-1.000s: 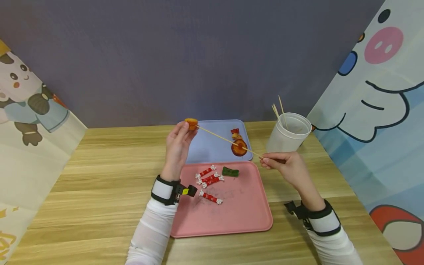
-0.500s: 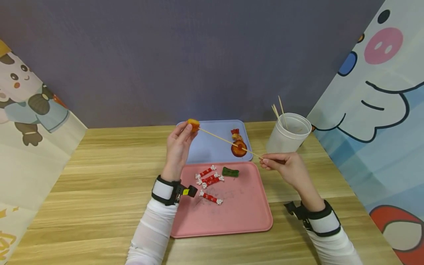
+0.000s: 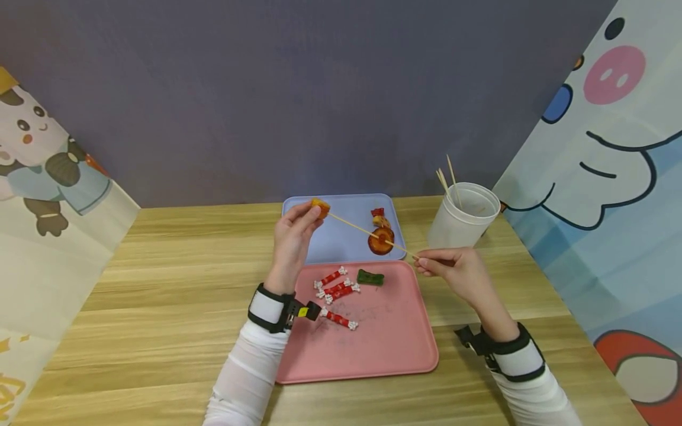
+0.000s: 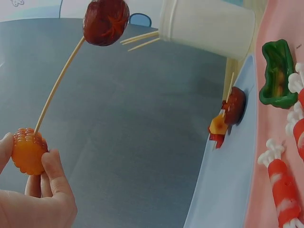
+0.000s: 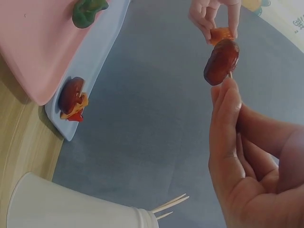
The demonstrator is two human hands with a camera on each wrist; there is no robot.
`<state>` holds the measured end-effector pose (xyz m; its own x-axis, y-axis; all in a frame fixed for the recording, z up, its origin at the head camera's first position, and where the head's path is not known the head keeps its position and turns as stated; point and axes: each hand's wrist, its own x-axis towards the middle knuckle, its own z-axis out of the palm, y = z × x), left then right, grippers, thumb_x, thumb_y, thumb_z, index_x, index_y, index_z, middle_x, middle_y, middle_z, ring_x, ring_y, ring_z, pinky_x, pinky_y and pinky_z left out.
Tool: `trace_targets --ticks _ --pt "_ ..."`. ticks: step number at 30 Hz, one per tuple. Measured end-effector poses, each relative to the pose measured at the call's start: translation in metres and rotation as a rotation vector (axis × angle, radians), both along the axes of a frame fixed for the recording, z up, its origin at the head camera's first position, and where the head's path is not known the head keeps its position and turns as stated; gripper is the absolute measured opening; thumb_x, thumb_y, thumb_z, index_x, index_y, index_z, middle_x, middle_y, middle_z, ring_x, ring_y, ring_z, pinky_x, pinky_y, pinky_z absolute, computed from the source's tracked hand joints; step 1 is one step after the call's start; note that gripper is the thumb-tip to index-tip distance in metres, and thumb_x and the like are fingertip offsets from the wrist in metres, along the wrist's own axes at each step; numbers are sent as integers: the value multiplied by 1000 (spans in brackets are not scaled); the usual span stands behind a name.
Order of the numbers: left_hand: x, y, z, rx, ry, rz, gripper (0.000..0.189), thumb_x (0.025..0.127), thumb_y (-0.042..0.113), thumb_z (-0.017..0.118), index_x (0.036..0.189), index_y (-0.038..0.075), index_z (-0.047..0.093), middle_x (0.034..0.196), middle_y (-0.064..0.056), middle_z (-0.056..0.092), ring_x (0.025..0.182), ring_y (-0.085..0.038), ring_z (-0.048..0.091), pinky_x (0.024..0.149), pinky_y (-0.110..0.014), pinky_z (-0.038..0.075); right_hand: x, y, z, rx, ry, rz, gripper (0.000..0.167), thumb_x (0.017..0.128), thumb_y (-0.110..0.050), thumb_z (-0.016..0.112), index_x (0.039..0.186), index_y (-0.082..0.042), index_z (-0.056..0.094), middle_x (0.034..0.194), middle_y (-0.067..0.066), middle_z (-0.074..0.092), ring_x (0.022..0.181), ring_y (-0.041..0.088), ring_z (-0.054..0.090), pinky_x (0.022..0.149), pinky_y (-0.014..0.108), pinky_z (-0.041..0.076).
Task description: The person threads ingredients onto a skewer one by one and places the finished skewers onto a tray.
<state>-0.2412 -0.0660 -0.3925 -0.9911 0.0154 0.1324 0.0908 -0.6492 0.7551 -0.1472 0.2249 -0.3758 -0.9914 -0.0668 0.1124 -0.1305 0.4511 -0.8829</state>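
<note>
My left hand point(image 3: 292, 242) pinches an orange corn piece point(image 4: 28, 156) between thumb and fingers. One end of a thin wooden skewer point(image 3: 348, 223) meets the corn. The skewer's other end is pinched by my right hand point(image 3: 455, 266), thumb against fingertips. Closer to that right hand, a glossy brown round piece point(image 4: 107, 23), like a mushroom cap with a star-shaped cut, sits on the stick. Both hands hold the skewer raised and slanting, the corn end higher in the head view. In the right wrist view the brown piece point(image 5: 222, 61) partly covers the corn.
On the blue tray point(image 3: 341, 236) lies another loaded skewer with brown, yellow and red pieces point(image 5: 73, 102). The pink tray point(image 3: 383, 337) carries a green pepper piece point(image 3: 370, 277) and several red-and-white sticks point(image 3: 339, 318). A white cup point(image 3: 458, 222) with skewers stands at back right.
My left hand has moved right and slightly down, bringing the corn closer to the right hand along the skewer. The right hand has shifted slightly left.
</note>
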Motion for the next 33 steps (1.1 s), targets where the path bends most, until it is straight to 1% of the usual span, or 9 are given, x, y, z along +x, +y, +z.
trace_targets --ticks 7,11,14,18,21,23,28,31,33 --pt "0 2 -1 -5 0 2 15 90 -3 59 90 8 69 92 -4 69 81 -14 66 76 -24 53 1 0 0 8 -7 -6 23 89 -6 64 106 9 68 94 24 70 73 3 69 68 30 58" --pt "0 7 -3 -22 -10 -16 12 89 -3 60 88 7 66 90 -4 69 81 -13 66 76 -25 53 1 -1 0 -1 -3 4 23 89 -6 65 105 9 69 93 25 70 73 9 71 67 29 58" --pt "1 10 -4 -33 -20 -24 10 89 -3 61 87 7 64 90 -3 68 81 -13 66 77 -25 54 0 -1 -1 -12 1 14 22 88 -6 65 104 9 69 92 25 70 75 15 72 67 31 58" --pt "2 11 -6 -33 -22 -13 9 88 -2 61 87 7 63 90 -3 67 81 -14 66 78 -25 54 0 -1 -2 -1 8 11 22 88 -6 65 104 9 69 93 25 70 74 15 72 67 30 58" --pt "3 13 -7 -39 -19 -7 12 88 -3 61 86 8 64 88 -3 68 80 -13 66 78 -26 54 0 -1 -2 13 11 2 22 88 -6 65 104 8 69 93 24 70 74 16 72 65 27 58" --pt "4 16 -6 -46 -25 -23 15 88 -4 60 83 9 64 86 -1 69 78 -13 67 78 -27 54 0 -2 -3 21 8 3 22 88 -7 66 104 8 70 94 24 70 73 16 72 65 28 58" --pt "9 27 -6 -85 -59 -100 18 88 -4 60 80 11 64 82 2 71 76 -11 67 79 -28 54 1 -4 -3 21 -3 17 24 88 -9 66 105 7 69 97 24 70 72 12 72 66 28 58" --pt "11 31 -7 -95 -70 -97 16 88 -3 61 81 11 64 83 2 71 76 -11 67 80 -29 54 2 -4 -2 9 -4 16 24 88 -9 66 105 7 69 97 24 70 72 13 72 64 25 57" --pt "12 31 -7 -93 -71 -90 16 87 -4 62 81 10 63 83 1 71 76 -11 67 81 -31 54 3 -4 -2 1 -3 17 23 88 -9 66 105 7 69 97 25 70 72 14 72 65 26 57"
